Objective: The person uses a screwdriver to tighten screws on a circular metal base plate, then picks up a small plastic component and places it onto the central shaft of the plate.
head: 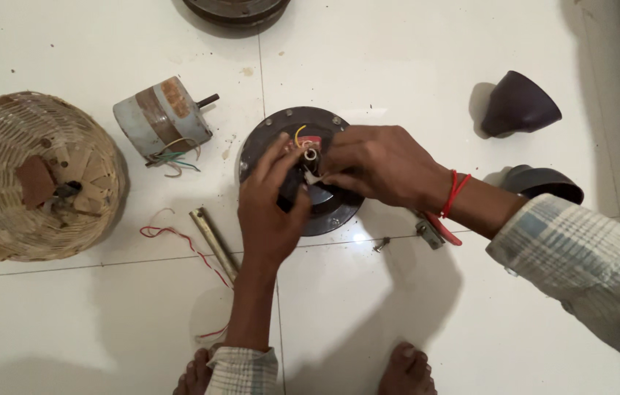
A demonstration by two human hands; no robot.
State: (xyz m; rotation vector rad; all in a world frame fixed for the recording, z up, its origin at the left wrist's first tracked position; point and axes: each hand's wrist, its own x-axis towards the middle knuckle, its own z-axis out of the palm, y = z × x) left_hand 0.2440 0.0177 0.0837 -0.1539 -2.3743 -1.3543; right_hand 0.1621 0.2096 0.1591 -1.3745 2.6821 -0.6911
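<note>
Head view: left hand point(270, 212) steadies the heavy, rigid motor point(303, 168) by its rim while right hand point(376, 164) pinches its thin, fragile wires point(308, 150).

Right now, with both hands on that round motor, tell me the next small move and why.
Probably steady the dark round motor housing with the left hand and let the right hand draw the small white sleeve clear of the wires. Both hands already meet at the hub, where yellow wire and red wire loop up loosely, and the right fingertips pinch there.
</note>
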